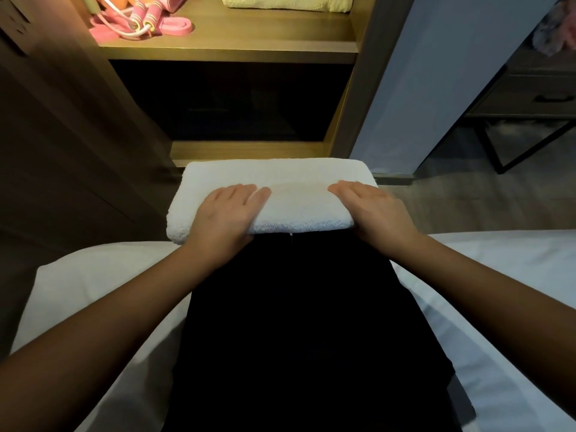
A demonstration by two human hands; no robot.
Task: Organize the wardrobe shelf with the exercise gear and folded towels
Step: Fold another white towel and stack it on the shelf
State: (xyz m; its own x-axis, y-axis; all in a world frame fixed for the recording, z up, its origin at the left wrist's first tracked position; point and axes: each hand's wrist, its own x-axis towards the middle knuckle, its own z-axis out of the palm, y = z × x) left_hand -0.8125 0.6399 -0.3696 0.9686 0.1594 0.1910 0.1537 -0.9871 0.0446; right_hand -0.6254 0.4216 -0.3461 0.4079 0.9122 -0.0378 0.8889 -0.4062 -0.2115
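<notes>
A folded white towel [290, 182] lies across my knees, over dark trousers. My left hand [226, 213] rests flat on its left half, fingers straight and pointing toward the middle. My right hand [372, 207] lies flat on its right half, covering the near right corner. Above, on the lit wooden wardrobe shelf [237, 48], a pink skipping rope and pink resistance bands [140, 23] sit at the left, and a folded pale-yellow towel [286, 3] sits at the back right.
A dark compartment [230, 101] opens below the lit shelf, with a lower wooden ledge [249, 151] just beyond the towel. I sit on a white bed [498, 275]. A dark drawer unit on a metal frame [530, 101] stands at the right.
</notes>
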